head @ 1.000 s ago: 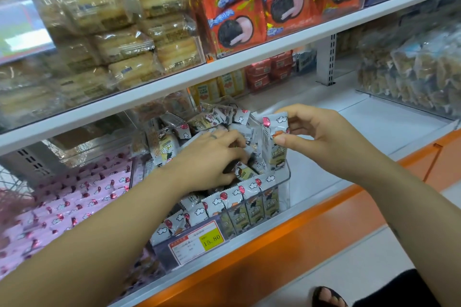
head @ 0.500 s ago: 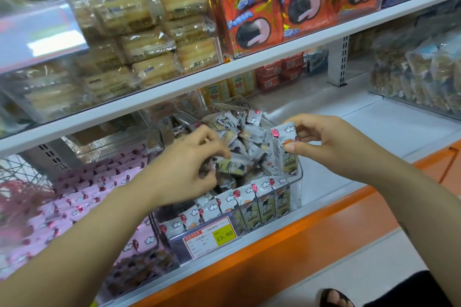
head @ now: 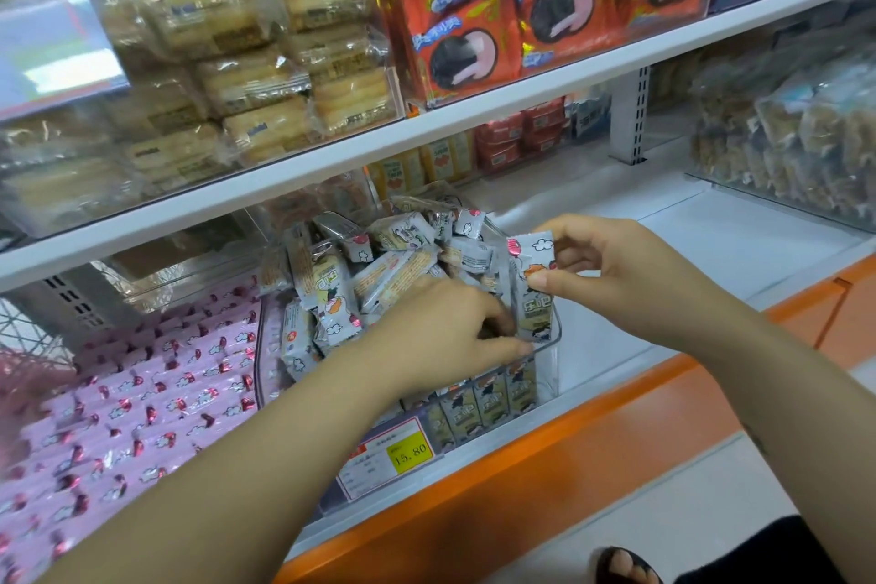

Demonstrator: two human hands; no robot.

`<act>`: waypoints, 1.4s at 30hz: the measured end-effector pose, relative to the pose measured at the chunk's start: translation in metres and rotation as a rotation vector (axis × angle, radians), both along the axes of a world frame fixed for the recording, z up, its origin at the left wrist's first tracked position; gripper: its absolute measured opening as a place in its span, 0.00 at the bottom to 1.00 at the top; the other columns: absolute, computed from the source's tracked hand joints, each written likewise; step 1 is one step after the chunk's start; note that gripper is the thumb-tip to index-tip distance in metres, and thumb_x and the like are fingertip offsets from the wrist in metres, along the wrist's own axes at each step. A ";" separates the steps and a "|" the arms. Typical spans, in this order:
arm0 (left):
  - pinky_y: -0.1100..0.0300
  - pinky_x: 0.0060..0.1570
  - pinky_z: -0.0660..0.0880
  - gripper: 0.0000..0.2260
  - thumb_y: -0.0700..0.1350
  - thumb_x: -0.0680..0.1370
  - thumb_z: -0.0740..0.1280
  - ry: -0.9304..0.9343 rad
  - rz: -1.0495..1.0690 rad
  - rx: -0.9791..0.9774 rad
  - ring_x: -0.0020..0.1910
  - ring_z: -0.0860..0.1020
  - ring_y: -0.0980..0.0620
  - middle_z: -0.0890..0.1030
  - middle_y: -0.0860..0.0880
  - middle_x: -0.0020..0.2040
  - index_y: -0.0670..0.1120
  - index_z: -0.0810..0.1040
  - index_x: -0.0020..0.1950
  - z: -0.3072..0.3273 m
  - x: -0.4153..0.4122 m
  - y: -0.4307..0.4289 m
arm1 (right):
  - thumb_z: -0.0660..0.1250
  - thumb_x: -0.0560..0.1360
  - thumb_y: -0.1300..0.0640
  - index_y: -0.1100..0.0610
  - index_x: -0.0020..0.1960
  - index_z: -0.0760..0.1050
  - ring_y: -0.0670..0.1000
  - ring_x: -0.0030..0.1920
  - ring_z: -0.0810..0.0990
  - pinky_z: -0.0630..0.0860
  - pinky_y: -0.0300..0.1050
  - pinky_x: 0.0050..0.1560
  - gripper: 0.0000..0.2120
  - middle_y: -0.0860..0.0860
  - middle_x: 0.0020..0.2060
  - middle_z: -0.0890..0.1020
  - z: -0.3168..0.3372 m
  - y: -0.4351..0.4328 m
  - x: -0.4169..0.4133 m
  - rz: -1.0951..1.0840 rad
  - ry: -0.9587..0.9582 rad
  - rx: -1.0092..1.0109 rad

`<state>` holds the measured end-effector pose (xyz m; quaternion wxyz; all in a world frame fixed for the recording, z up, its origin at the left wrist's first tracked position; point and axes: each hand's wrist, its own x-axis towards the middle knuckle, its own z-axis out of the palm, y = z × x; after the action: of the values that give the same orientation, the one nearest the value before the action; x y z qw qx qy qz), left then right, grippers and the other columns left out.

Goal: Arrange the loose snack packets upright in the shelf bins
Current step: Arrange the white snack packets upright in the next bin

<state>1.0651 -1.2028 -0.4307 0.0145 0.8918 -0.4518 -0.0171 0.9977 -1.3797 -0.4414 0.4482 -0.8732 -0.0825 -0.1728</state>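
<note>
A clear plastic bin [head: 550, 370] on the lower shelf holds a heap of small grey-white snack packets [head: 403, 251]. A row of the same packets [head: 493, 403] stands upright along its front wall. My right hand [head: 611, 270] pinches one packet [head: 533, 294] upright at the bin's front right corner. My left hand [head: 441, 332] reaches into the bin beside that packet, fingers curled down among the packets; what they hold is hidden.
A price tag reading 15.80 [head: 391, 455] hangs on the bin's front. Pink packets [head: 132, 394] fill the bin to the left. The white shelf [head: 711, 242] stretches to the right of the bin. An upper shelf board [head: 474, 119] overhangs closely. An orange shelf edge [head: 592, 436] runs below.
My left hand has dropped from the heap's top to the bin's front right, next to the pinched packet. My right hand has stayed on its packet.
</note>
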 end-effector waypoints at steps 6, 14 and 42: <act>0.65 0.39 0.68 0.13 0.54 0.78 0.64 0.092 0.050 -0.021 0.41 0.74 0.58 0.81 0.53 0.52 0.51 0.78 0.60 -0.011 0.007 0.006 | 0.69 0.74 0.56 0.52 0.53 0.79 0.42 0.47 0.80 0.75 0.38 0.54 0.08 0.45 0.45 0.83 0.001 -0.001 -0.002 0.008 -0.002 -0.009; 0.62 0.39 0.70 0.14 0.53 0.79 0.64 0.127 0.035 -0.037 0.40 0.76 0.58 0.79 0.55 0.43 0.50 0.77 0.61 -0.010 0.007 0.010 | 0.71 0.72 0.49 0.46 0.59 0.78 0.45 0.64 0.61 0.59 0.40 0.64 0.16 0.40 0.59 0.72 -0.010 0.006 0.005 -0.032 0.057 -0.512; 0.61 0.29 0.63 0.11 0.53 0.79 0.64 0.164 0.138 -0.045 0.30 0.70 0.58 0.74 0.53 0.34 0.45 0.77 0.48 -0.003 0.003 -0.023 | 0.74 0.70 0.51 0.49 0.62 0.73 0.44 0.49 0.81 0.77 0.47 0.55 0.22 0.43 0.49 0.82 -0.016 -0.010 0.002 0.012 0.468 -0.070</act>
<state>1.0679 -1.2258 -0.4341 0.0726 0.9159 -0.3870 -0.0788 1.0000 -1.3892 -0.4575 0.4255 -0.9040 0.0124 0.0399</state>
